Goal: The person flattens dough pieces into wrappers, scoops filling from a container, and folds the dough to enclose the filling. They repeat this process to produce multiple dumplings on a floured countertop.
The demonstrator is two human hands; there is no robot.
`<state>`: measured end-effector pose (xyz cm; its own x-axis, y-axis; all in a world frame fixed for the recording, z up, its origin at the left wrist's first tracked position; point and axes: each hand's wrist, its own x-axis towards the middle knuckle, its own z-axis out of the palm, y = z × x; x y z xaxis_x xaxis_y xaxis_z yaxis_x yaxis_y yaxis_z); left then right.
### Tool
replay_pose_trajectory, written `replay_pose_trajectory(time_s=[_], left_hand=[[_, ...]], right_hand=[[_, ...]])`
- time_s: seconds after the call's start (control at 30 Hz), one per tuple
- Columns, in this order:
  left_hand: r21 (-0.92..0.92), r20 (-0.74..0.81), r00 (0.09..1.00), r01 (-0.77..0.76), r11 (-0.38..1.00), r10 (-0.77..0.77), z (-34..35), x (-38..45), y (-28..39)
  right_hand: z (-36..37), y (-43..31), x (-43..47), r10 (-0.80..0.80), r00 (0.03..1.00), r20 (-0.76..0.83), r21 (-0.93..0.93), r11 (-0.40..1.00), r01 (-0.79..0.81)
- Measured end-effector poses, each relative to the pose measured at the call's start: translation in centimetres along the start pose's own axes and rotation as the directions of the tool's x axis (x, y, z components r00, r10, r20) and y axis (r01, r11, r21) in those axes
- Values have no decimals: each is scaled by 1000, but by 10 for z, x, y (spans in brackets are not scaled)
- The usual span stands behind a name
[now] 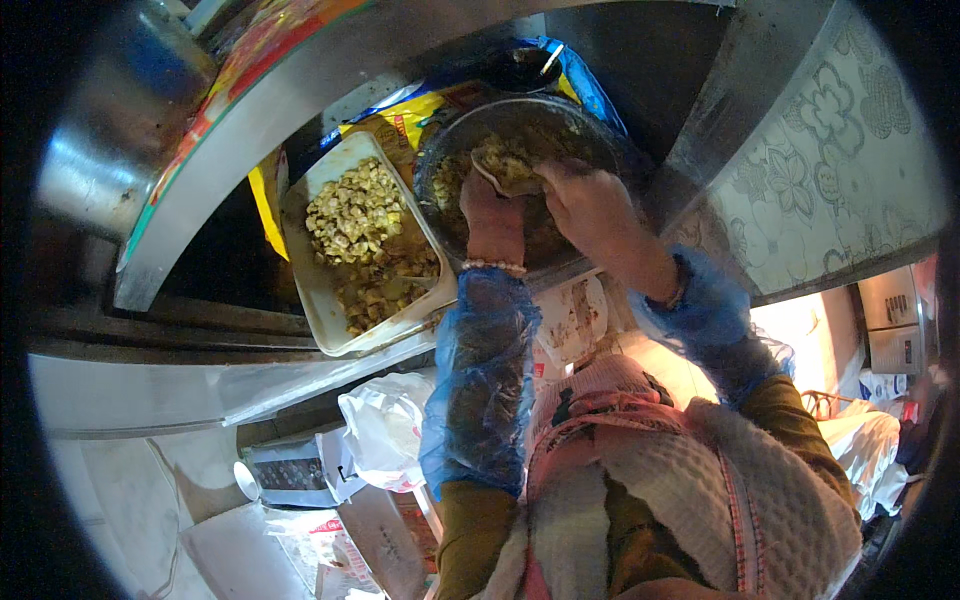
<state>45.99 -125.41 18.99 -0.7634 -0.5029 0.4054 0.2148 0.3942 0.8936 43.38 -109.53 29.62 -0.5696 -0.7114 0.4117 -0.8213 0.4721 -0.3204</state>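
Observation:
Both hands are over a large round metal pot holding a brownish, chunky food mixture. At the pot's left side is my left hand, under a pale, thin-rimmed piece heaped with the mixture; whether that is a dough wrapper or a shallow dish, I cannot tell. My right hand pinches the right edge of this piece. Blue plastic sleeve covers wrap both forearms, and a beaded bracelet circles the left wrist. The fingers of the left hand are mostly hidden.
A white rectangular tray of diced food stands left of the pot. Behind are yellow and blue packaging and a dark bowl with a white-handled utensil. A curved metal edge rises at left; a patterned panel stands right. Boxes and bags lie below.

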Motion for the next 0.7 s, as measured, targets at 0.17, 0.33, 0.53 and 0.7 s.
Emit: replay_pose_trajectory(time_s=[0.17,0.33,0.53,0.7], left_hand=[[-521,-41,999,-10,853,-14,8,-12,23],[-941,182,981,194,278,-71,-10,2,30],[-608,-7,972,181,773,-233,-12,11,50],[-725,-64,926,213,655,-373,-16,23,51]], right_hand=[[3,10,-5,-56,995,-80,-143,989,44],[-14,31,10,20,964,-267,428,898,100],[-2,42,-1,7,982,187,639,759,-127],[-18,40,13,-86,978,192,466,884,-14]])
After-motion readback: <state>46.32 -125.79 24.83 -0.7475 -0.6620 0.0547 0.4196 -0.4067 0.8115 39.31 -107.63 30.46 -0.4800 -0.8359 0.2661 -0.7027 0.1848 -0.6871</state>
